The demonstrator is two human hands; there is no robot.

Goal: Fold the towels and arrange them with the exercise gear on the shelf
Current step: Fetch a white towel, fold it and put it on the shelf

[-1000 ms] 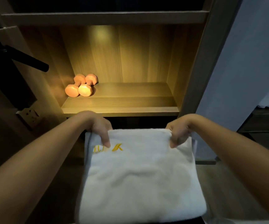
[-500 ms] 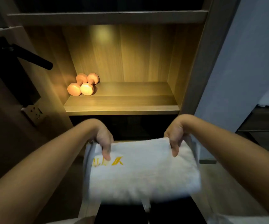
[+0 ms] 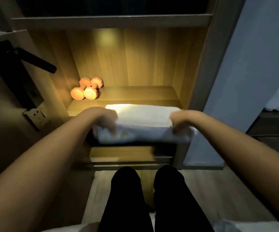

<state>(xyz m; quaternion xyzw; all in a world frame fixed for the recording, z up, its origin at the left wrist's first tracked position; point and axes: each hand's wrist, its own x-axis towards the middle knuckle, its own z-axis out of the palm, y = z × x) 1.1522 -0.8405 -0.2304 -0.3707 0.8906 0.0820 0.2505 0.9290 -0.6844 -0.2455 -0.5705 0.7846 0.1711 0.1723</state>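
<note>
Now placing: left hand (image 3: 102,118) and right hand (image 3: 182,120) hold folded white towel (image 3: 143,119), fingers seemingly curled (blurred), at lit wooden shelf (image 3: 135,93) edge. Next, probably: slide beside orange dumbbells (image 3: 87,89).

Black door handle (image 3: 36,61), wall socket (image 3: 35,115)

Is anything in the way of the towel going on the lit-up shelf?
Nothing visible is. The left hand and right hand hold the folded towel at the front edge of the shelf, and nothing lies on the board ahead of it. The orange dumbbells sit at the left, beside its path.
</note>
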